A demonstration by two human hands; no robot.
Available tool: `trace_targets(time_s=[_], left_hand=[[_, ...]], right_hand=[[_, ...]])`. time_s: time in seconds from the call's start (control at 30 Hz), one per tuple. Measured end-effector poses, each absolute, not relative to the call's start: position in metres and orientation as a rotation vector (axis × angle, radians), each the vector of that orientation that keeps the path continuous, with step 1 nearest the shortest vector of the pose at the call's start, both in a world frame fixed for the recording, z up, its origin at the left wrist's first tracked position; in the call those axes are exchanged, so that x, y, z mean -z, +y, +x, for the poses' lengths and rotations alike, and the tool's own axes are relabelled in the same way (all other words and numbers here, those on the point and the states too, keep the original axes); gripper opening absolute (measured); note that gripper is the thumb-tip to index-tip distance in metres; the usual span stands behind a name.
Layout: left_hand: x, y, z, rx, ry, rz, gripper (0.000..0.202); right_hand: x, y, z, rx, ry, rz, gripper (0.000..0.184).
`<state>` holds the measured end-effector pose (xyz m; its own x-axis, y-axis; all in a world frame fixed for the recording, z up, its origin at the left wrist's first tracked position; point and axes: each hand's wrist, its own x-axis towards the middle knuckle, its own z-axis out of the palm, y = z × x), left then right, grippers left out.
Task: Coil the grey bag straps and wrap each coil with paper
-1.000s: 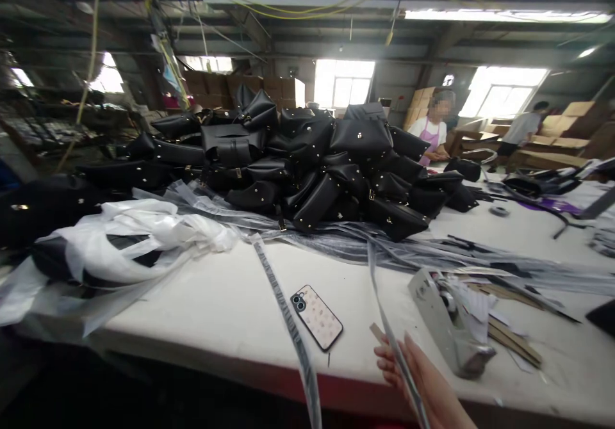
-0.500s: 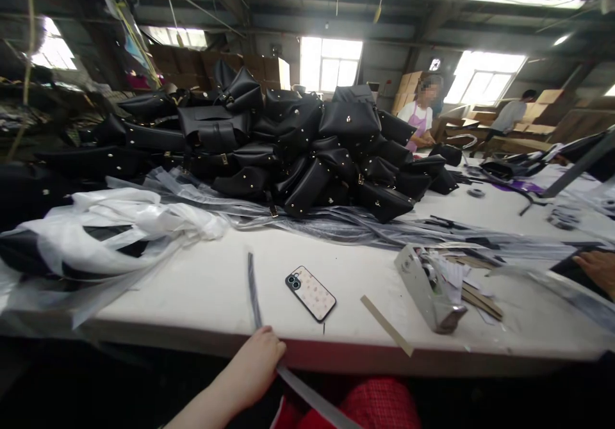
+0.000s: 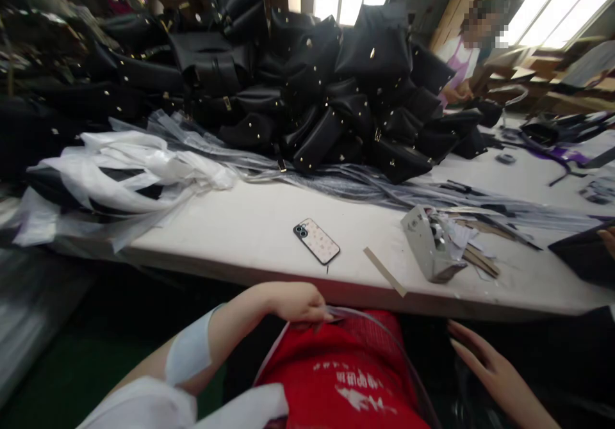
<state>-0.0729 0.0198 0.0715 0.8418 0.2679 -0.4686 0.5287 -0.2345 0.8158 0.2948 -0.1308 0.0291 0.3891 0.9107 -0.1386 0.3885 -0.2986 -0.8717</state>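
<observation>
My left hand (image 3: 302,304) is closed over my lap, pinching the end of a long, thin strap (image 3: 379,323) that looks wrapped in clear plastic. From there the strap curves across the red apron (image 3: 336,358) and drops down to the right. Off to the right, below the table edge, my right hand (image 3: 485,355) has its fingers apart over something dark and shiny that I cannot make out. On the table in front of me lies a phone (image 3: 317,241) in a patterned case, with a flat tan strip (image 3: 384,271) to its right.
Black bags (image 3: 307,83) are heaped along the back of the white table (image 3: 259,224), with plastic-wrapped straps (image 3: 346,179) before them. White wrapping (image 3: 129,166) lies left; a grey box (image 3: 423,243) of scraps stands right. A co-worker (image 3: 461,64) is behind; another person's hand (image 3: 608,240) shows far right.
My left hand has drawn the strap off the tabletop toward my lap. My right hand has come into view at the lower right. The view has tilted down.
</observation>
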Motion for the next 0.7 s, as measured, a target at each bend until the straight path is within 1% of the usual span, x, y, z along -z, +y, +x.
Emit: trace_targets(time_s=[0.1, 0.17, 0.2, 0.27, 0.33, 0.43, 0.53, 0.63, 0.7], left_hand=[[-0.069, 0.015, -0.041, 0.251, 0.324, 1.404, 0.046], [-0.061, 0.013, -0.032, 0.223, 0.268, 1.238, 0.045], [-0.057, 0.014, -0.031, 0.245, 0.255, 1.184, 0.043], [-0.051, 0.014, -0.038, 0.357, 0.25, 1.081, 0.038], [-0.047, 0.013, -0.047, 0.452, 0.294, 0.976, 0.033], [-0.041, 0.007, -0.054, 0.407, 0.372, 0.925, 0.029], [-0.034, -0.001, -0.046, 0.334, 0.333, 0.984, 0.038], [-0.026, -0.008, -0.028, 0.313, 0.226, 1.067, 0.051], [-0.023, -0.011, -0.018, 0.262, 0.194, 1.107, 0.055]], right_hand=[[-0.03, -0.116, 0.238, -1.344, -1.413, -1.553, 0.053], [-0.03, -0.103, 0.208, -1.572, -1.512, -1.477, 0.039], [-0.03, -0.097, 0.199, -1.612, -1.553, -1.486, 0.036], [-0.03, -0.089, 0.195, -1.566, -1.646, -1.532, 0.038], [-0.029, -0.084, 0.201, -1.425, -1.74, -1.552, 0.036], [-0.03, -0.082, 0.209, -1.301, -1.832, -1.579, 0.03], [-0.032, -0.083, 0.201, -1.313, -1.839, -1.615, 0.024], [-0.034, -0.084, 0.187, -1.452, -1.878, -1.595, 0.026], [-0.034, -0.085, 0.182, -1.558, -1.898, -1.531, 0.027]])
